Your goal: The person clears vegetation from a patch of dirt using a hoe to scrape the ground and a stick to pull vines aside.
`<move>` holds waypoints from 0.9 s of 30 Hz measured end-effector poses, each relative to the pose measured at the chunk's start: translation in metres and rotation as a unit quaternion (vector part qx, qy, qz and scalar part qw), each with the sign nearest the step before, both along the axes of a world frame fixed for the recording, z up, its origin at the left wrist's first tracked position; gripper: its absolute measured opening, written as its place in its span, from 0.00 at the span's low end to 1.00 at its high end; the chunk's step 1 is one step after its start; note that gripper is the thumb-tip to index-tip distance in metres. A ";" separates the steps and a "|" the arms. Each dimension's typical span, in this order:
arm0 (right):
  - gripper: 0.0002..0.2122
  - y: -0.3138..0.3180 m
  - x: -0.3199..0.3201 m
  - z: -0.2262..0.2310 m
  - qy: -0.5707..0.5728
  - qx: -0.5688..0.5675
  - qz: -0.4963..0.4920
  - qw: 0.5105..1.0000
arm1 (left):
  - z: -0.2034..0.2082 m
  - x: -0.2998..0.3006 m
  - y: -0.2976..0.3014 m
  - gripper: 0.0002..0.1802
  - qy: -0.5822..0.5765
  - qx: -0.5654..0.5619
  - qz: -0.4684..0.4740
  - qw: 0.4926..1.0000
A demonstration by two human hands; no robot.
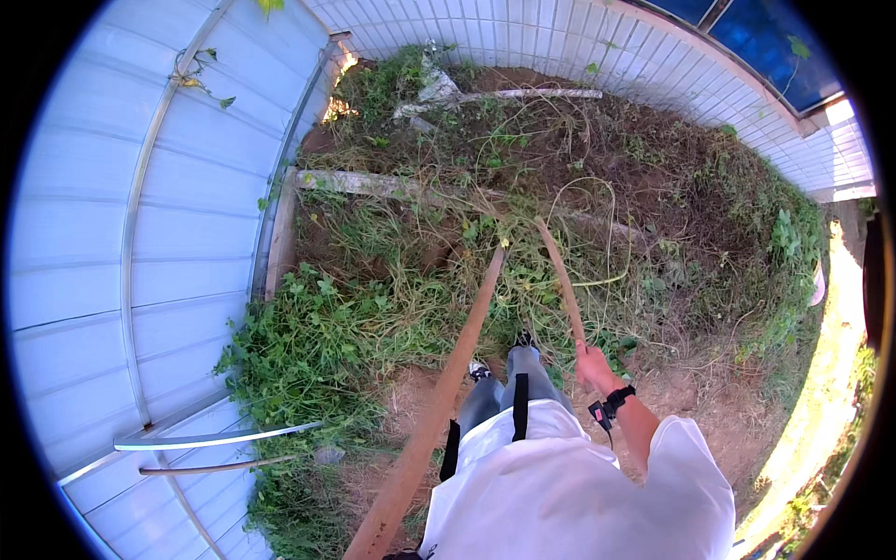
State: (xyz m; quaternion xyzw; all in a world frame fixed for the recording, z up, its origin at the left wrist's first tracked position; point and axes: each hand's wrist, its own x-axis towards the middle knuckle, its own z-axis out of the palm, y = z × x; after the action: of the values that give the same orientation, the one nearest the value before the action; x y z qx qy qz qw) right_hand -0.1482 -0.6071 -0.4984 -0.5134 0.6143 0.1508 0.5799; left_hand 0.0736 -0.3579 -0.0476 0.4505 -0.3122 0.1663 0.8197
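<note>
Could snag the thin stick [561, 276] or the long wooden pole [437, 399], with both tips among tangled vines [519, 231] ahead of the shoes [479, 371], and stumble from a sudden release. Grips the stick's near end in the closed right hand [595, 368]; cannot tell about the left hand, out of view. Faces a pale beam [359, 182] half-buried near the tips, with leafy weeds [303, 322] and a panelled wall [191, 252] at left.

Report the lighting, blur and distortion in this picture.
Head view: sunlit ground strip at right washed out by glare; head view: weedy ground mostly shaded; head view: metal rail on the left wall bows, corners black; head view: right hand and wooden stick show no obvious blur.
</note>
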 end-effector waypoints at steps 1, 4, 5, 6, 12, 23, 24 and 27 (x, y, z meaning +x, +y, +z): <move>0.28 0.006 -0.015 0.016 0.042 -0.022 0.013 0.999 | 0.000 0.001 0.002 0.17 0.005 -0.001 -0.002 1.000; 0.26 0.041 -0.093 0.048 0.074 -0.031 0.007 0.997 | -0.002 0.009 0.008 0.16 0.019 -0.002 0.016 1.000; 0.26 0.049 -0.109 0.069 0.090 -0.049 0.037 0.994 | -0.005 0.011 0.010 0.16 0.013 -0.007 0.006 1.000; 0.26 0.052 -0.124 0.098 0.106 -0.067 0.070 0.990 | -0.006 0.012 0.011 0.15 0.008 -0.011 -0.002 1.000; 0.27 0.071 -0.106 0.116 0.126 -0.131 0.100 0.978 | -0.006 0.007 0.018 0.13 -0.007 0.024 -0.045 0.999; 0.28 -0.057 0.051 -0.060 -0.001 -0.137 -0.100 0.985 | -0.012 -0.030 0.026 0.13 0.023 0.005 0.067 0.997; 0.28 -0.065 0.068 -0.077 0.006 -0.143 -0.091 0.986 | -0.012 -0.033 0.024 0.13 0.025 -0.003 0.086 0.996; 0.26 -0.077 0.089 -0.150 0.043 -0.148 -0.030 0.988 | -0.010 -0.040 0.009 0.13 -0.021 -0.040 0.041 0.998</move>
State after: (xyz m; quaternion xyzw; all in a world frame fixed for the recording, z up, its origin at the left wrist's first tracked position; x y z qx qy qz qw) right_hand -0.0596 -0.6840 -0.6483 -0.5681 0.6694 0.0627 0.4746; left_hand 0.0338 -0.3487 -0.0580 0.4258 -0.3040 0.2213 0.8230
